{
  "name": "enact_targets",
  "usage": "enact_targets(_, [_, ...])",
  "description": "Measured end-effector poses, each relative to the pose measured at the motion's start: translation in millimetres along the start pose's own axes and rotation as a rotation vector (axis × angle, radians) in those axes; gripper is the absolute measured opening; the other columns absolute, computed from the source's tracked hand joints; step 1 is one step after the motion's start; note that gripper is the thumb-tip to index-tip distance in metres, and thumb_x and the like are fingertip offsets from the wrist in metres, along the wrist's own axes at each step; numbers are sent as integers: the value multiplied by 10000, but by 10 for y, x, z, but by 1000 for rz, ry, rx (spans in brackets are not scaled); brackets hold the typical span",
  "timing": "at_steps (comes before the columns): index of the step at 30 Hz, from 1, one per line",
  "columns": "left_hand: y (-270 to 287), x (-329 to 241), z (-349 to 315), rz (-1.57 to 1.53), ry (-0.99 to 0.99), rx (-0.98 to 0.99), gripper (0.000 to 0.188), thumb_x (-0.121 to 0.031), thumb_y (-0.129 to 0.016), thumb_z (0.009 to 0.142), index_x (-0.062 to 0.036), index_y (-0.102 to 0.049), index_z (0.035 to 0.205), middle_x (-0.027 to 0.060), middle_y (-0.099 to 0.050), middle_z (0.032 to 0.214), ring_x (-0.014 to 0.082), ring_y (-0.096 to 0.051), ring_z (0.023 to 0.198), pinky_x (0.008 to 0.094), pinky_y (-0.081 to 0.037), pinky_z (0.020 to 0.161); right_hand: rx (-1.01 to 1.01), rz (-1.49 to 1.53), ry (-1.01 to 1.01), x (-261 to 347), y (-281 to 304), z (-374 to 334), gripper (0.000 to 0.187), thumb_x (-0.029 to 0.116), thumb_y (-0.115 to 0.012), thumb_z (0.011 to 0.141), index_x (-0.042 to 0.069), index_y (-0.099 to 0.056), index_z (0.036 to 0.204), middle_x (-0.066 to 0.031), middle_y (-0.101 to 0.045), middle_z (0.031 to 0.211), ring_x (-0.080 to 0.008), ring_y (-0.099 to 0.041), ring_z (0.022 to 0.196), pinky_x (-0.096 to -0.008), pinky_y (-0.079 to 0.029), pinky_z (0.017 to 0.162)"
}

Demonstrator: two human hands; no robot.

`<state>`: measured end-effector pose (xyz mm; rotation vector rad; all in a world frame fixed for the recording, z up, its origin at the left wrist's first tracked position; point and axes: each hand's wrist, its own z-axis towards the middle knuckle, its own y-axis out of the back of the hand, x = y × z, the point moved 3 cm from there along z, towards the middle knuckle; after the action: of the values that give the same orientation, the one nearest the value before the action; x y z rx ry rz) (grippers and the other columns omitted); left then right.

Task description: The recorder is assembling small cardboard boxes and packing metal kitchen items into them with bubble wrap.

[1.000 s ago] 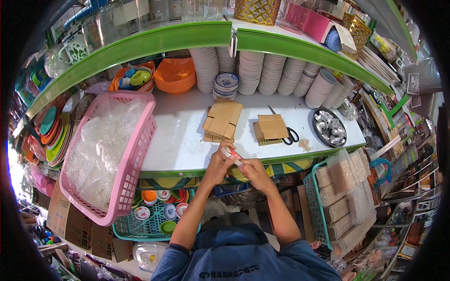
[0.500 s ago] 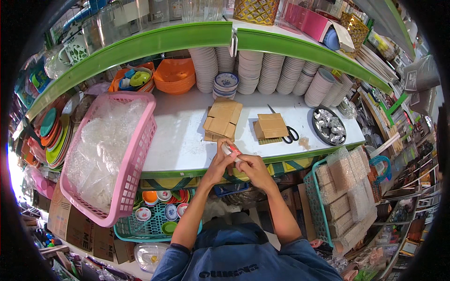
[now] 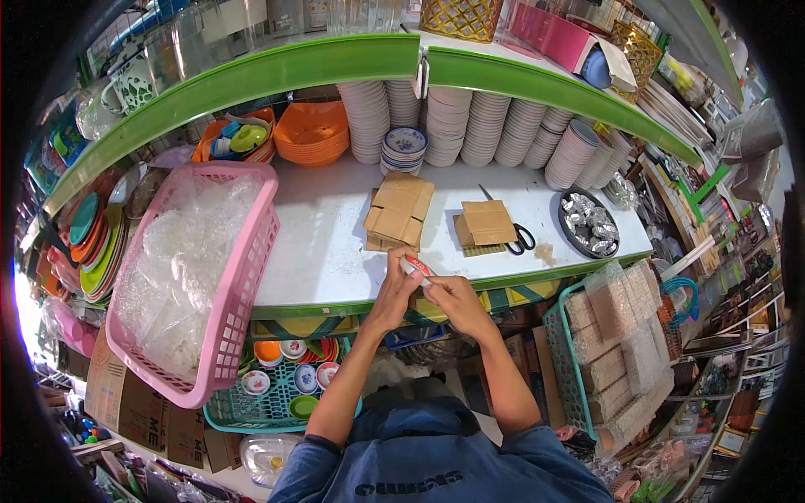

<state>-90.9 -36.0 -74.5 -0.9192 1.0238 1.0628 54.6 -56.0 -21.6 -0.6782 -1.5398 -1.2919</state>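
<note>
At the front edge of the white shelf, my left hand [image 3: 396, 289] and my right hand [image 3: 459, 303] both grip a small white-and-red tube [image 3: 417, 269]. The left fingers wrap round its body; the right fingers pinch its lower right end. Just beyond my left hand, folded pieces of brown cardboard [image 3: 399, 210] lie stacked on the shelf. Right of them sits another folded cardboard piece [image 3: 488, 222], partly covering a pair of scissors [image 3: 523, 240] with black handles. Farther right stands a round dark tray [image 3: 579, 246] of silvery foil-like pieces.
A pink basket [image 3: 267, 243] of clear plastic wrap overlaps the shelf's left end. Stacked white bowls [image 3: 480, 130] and orange bowls [image 3: 310, 134] line the back beneath a green-edged upper shelf [image 3: 537, 74]. Teal baskets, one [image 3: 560, 352] holding wrapped bundles, stand below on both sides.
The tube has turned slightly in my hands, so more of its red side shows. My hands stay in almost the same place; nothing on the shelf has moved.
</note>
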Motion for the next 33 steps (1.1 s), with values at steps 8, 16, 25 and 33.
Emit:
enact_targets(8, [7, -90, 0, -109, 132, -7, 376, -425, -400, 1003, -139, -343, 1241, 65, -523, 917, 113, -501, 609, 251, -399, 484, 107, 157, 19, 118, -38, -28, 305, 256, -494, 932, -9, -572, 803, -36, -485, 659, -115, -419, 616, -301, -344, 567])
enact_targets(16, [-4, -89, 25, -172, 137, 71, 399, -440, -451, 978, -152, -354, 1236, 40, -548, 936, 100, -514, 572, 242, -406, 479, 125, 195, 179, 16, -66, -35, 260, 194, -504, 906, -6, -571, 754, -12, -482, 688, -99, -410, 630, -279, -340, 575])
enact_targets(25, [93, -11, 2, -415, 214, 172, 465, -441, -491, 965, -110, -386, 1274, 49, -555, 977, 106, -569, 693, 248, -437, 552, 181, 299, 34, 112, -73, -39, 224, 156, -453, 883, -4, -572, 781, 3, -461, 655, -96, -397, 591, -287, -322, 537])
enact_targets(33, [-24, -174, 33, -121, -26, 80, 449, -344, -509, 990, -102, -352, 1335, 71, -554, 931, 146, -576, 672, 272, -480, 644, 86, 226, 26, 62, -77, -46, 213, 156, -469, 900, 3, -555, 780, 12, -451, 632, -89, -394, 580, -276, -330, 539])
